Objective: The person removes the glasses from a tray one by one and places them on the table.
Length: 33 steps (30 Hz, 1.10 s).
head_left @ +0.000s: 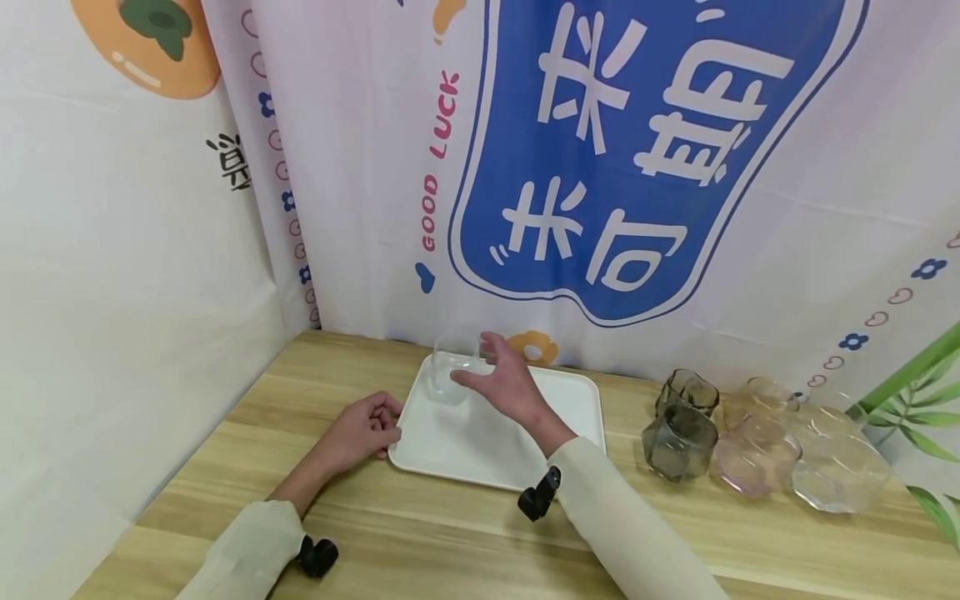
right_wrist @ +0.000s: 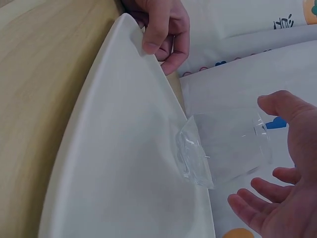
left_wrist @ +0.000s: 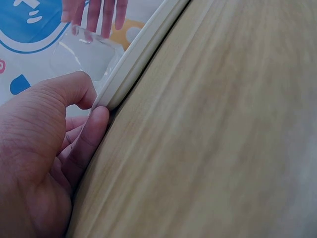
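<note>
A clear glass cup [head_left: 450, 367] stands upright at the far left corner of a white rectangular tray [head_left: 495, 442]. My right hand [head_left: 502, 379] is beside the cup, thumb and fingers spread; in the right wrist view a gap shows between this hand [right_wrist: 292, 168] and the cup [right_wrist: 228, 144]. My left hand [head_left: 360, 433] pinches the left rim of the tray between thumb and finger. From the left wrist, this hand [left_wrist: 54, 129] shows its thumb tip right at the tray edge [left_wrist: 131, 59].
Several tinted and clear glass cups are grouped on the wooden table [head_left: 420, 533] to the right, among them a dark grey cup [head_left: 678, 446] and a pink cup [head_left: 757, 458]. Green leaves [head_left: 930, 408] hang at the right edge. A printed cloth [head_left: 360, 208] backs the table.
</note>
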Each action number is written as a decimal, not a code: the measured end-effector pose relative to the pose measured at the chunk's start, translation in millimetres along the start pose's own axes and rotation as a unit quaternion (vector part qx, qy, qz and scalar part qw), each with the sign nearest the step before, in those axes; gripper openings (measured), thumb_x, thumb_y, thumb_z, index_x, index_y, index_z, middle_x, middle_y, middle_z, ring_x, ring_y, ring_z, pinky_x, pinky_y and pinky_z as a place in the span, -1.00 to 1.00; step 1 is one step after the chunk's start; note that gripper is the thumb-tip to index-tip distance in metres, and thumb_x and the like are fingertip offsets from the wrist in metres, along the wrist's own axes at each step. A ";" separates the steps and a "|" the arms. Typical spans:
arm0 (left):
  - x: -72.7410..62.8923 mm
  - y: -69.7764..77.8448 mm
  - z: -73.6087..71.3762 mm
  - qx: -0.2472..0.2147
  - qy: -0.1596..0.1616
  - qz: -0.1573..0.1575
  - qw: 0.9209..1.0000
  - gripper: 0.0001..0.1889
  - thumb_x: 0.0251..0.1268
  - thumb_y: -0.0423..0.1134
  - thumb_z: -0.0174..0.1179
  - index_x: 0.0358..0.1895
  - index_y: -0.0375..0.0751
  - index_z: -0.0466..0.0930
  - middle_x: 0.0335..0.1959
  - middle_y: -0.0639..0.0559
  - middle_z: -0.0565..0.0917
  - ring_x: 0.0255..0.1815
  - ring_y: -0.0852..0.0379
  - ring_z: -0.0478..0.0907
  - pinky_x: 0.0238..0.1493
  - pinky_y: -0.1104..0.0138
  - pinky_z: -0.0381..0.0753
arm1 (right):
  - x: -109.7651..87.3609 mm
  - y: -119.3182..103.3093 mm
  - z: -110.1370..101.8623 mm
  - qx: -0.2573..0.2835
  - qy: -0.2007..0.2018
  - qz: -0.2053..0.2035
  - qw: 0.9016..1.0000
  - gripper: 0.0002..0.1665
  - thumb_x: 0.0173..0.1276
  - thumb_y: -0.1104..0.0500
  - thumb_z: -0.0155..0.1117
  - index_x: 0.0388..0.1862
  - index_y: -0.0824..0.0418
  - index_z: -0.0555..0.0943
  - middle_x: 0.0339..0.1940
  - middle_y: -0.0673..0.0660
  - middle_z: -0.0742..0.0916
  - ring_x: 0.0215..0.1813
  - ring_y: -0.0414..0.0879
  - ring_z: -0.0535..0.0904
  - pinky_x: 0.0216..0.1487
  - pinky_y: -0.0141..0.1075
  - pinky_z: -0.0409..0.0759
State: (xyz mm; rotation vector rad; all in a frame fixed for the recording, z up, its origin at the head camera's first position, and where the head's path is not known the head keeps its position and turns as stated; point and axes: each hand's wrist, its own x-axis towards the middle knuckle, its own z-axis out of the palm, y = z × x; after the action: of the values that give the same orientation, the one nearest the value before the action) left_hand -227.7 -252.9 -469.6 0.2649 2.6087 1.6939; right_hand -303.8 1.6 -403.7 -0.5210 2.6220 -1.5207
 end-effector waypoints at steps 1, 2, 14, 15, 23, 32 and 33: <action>0.1 -0.1 0.2 0.000 0.000 -0.001 1.000 -0.68 0.23 -0.46 0.29 0.04 -0.40 0.52 -0.39 -0.05 0.53 -0.48 0.11 0.50 -0.50 0.29 0.67 | 1.3 -0.4 1.0 -0.003 0.001 0.003 1.000 0.06 0.26 -0.12 0.54 0.59 0.18 0.26 0.48 0.22 0.48 0.45 0.19 0.42 0.30 0.07 0.54; 0.2 -0.1 0.2 0.001 0.001 -0.001 1.000 -0.68 0.23 -0.46 0.30 0.04 -0.40 0.52 -0.39 -0.05 0.53 -0.48 0.11 0.51 -0.50 0.29 0.67 | 2.7 -1.0 2.0 -0.008 0.000 0.006 1.000 0.06 0.26 -0.13 0.54 0.60 0.17 0.25 0.48 0.21 0.48 0.45 0.17 0.41 0.30 0.07 0.53; 0.7 2.0 -0.5 0.001 -0.001 -0.001 1.000 -0.70 0.22 -0.48 0.29 0.01 -0.41 0.52 -0.40 -0.08 0.53 -0.48 0.10 0.52 -0.50 0.30 0.67 | 17.3 -7.2 13.2 -0.051 -0.010 0.003 0.999 0.06 0.28 -0.17 0.51 0.61 0.16 0.23 0.53 0.18 0.43 0.48 0.11 0.36 0.40 0.05 0.44; 0.8 2.1 -0.6 0.001 -0.001 -0.001 1.000 -0.70 0.22 -0.48 0.29 0.01 -0.41 0.52 -0.40 -0.08 0.53 -0.48 0.10 0.52 -0.50 0.30 0.68 | 17.9 -7.6 13.5 -0.055 -0.010 0.002 0.998 0.06 0.28 -0.17 0.51 0.61 0.16 0.24 0.53 0.18 0.43 0.48 0.10 0.36 0.41 0.04 0.43; 1.4 0.6 -1.0 0.000 0.000 0.002 1.000 -0.70 0.19 -0.48 0.29 0.00 -0.40 0.52 -0.41 -0.08 0.53 -0.48 0.10 0.53 -0.49 0.29 0.69 | 23.6 -8.1 19.5 -0.070 -0.003 0.002 0.998 0.06 0.29 -0.15 0.51 0.61 0.18 0.23 0.54 0.19 0.42 0.50 0.11 0.34 0.43 0.03 0.41; 1.6 -0.1 -1.0 -0.005 0.000 -0.006 1.000 -0.69 0.21 -0.46 0.29 0.02 -0.39 0.52 -0.39 -0.07 0.53 -0.47 0.10 0.52 -0.49 0.29 0.68 | 27.4 -6.7 22.6 -0.086 0.002 0.009 0.996 0.00 0.30 -0.13 0.51 0.59 0.12 0.26 0.48 0.17 0.49 0.43 0.10 0.42 0.36 0.01 0.49; 1.4 -0.5 -0.8 -0.005 0.000 -0.006 1.000 -0.69 0.22 -0.46 0.29 0.03 -0.40 0.52 -0.39 -0.07 0.53 -0.47 0.10 0.52 -0.49 0.29 0.68 | 27.6 -6.7 22.6 -0.086 0.003 0.009 0.996 -0.01 0.30 -0.13 0.51 0.58 0.12 0.27 0.48 0.17 0.49 0.42 0.10 0.43 0.35 0.01 0.50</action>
State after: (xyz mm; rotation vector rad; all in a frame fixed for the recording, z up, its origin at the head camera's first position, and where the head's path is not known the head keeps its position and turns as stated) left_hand -229.2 -253.6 -469.6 0.2484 2.5948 1.7039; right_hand -323.0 -29.1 -406.5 -0.5032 2.7693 -1.3009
